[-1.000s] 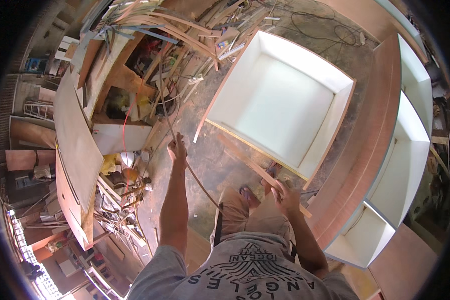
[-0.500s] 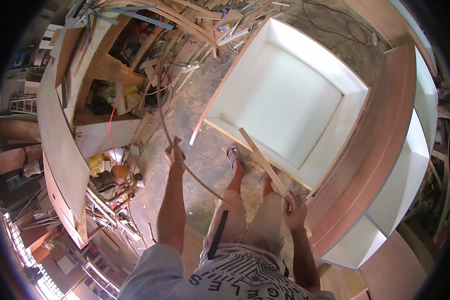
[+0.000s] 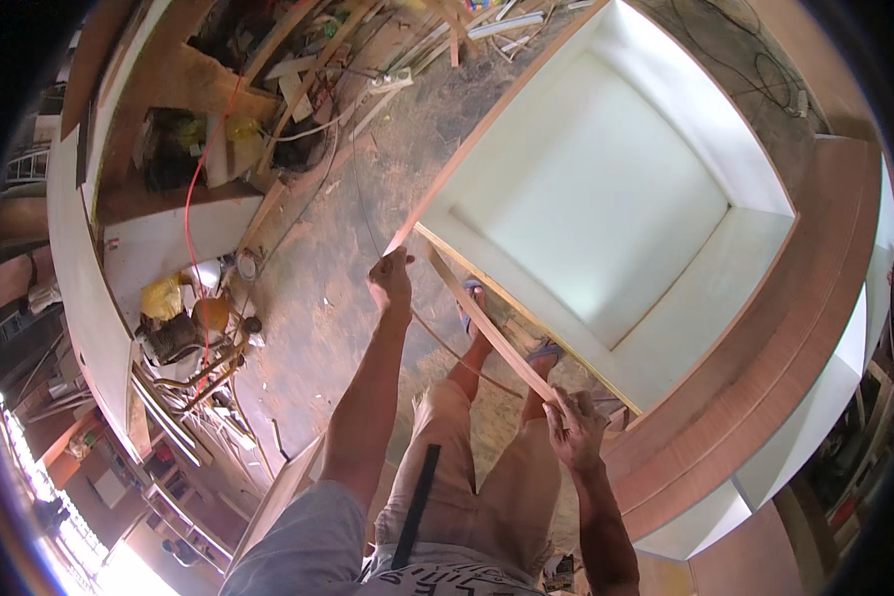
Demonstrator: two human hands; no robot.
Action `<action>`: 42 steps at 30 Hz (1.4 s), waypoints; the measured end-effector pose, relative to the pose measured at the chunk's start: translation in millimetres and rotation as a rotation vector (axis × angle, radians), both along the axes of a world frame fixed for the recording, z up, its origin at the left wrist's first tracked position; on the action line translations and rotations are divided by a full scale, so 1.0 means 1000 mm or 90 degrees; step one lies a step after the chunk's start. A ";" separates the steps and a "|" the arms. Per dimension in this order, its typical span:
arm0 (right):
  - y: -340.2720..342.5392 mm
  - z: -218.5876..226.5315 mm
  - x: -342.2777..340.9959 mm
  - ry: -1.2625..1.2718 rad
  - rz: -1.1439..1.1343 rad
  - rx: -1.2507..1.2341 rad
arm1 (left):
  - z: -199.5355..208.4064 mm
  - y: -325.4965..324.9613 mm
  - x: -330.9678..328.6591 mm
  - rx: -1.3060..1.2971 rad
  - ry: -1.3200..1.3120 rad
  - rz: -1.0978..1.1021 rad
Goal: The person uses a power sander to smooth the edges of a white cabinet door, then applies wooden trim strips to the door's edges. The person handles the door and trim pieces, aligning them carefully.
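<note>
My left hand [image 3: 392,280] is closed on a long, thin, flexible strip [image 3: 459,356], which curves down to the right past my leg. The hand is at the near left corner of a large wooden box with a white interior [image 3: 606,189], by the end of the box's narrow edge; whether it touches that edge I cannot tell. In my right hand [image 3: 576,429] is a flat wooden strip [image 3: 495,333], held near its lower end. It slants up and left along the yellowish near edge of the box, above my feet.
A long brown cabinet panel [image 3: 735,437] with white compartments stands at the right. Wood offcuts [image 3: 447,50] and a power strip [image 3: 392,81] lie at the upper left. A red cord [image 3: 191,199] hangs by a pale leaning board [image 3: 89,268]. Scraps and a yellow bag [image 3: 162,298] lie leftward.
My left hand has moved right to the box's near left corner with the thin strip, which has turned. My right hand still holds the wooden strip, its fingers shifted. The whole view has moved.
</note>
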State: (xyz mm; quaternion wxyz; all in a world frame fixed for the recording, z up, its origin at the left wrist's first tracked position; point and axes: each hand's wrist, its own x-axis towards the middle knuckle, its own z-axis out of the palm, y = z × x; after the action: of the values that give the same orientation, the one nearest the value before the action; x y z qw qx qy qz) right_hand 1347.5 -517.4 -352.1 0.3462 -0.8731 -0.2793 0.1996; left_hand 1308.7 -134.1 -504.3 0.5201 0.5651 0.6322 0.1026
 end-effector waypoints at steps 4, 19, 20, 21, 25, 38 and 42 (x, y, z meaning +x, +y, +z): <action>-0.002 -0.014 0.000 -0.014 0.027 -0.025 | -0.020 -0.011 0.006 0.005 -0.026 0.050; 0.011 0.002 -0.025 -0.013 0.044 -0.031 | -0.007 -0.029 -0.015 -0.105 -0.102 0.114; 0.012 0.001 -0.027 -0.012 0.044 -0.033 | -0.012 -0.026 -0.017 -0.099 -0.127 0.122; 0.012 0.000 -0.028 -0.010 0.043 -0.036 | -0.017 -0.022 -0.020 -0.075 -0.106 0.109; 0.009 -0.003 -0.024 -0.006 0.016 -0.060 | -0.039 0.001 -0.028 0.087 -0.016 0.006; 0.019 -0.041 -0.002 0.005 0.075 -0.049 | -0.103 0.085 0.005 0.160 0.050 -0.321; 0.021 -0.044 -0.004 -0.002 0.070 -0.046 | -0.100 0.089 0.009 0.093 0.067 -0.337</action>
State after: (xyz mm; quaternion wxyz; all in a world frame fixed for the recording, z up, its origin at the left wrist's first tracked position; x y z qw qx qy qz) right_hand 1343.2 -496.4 -396.0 0.3027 -0.8687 -0.3200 0.2266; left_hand 1317.4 -45.1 -604.5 0.4534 0.7508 0.4799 -0.0210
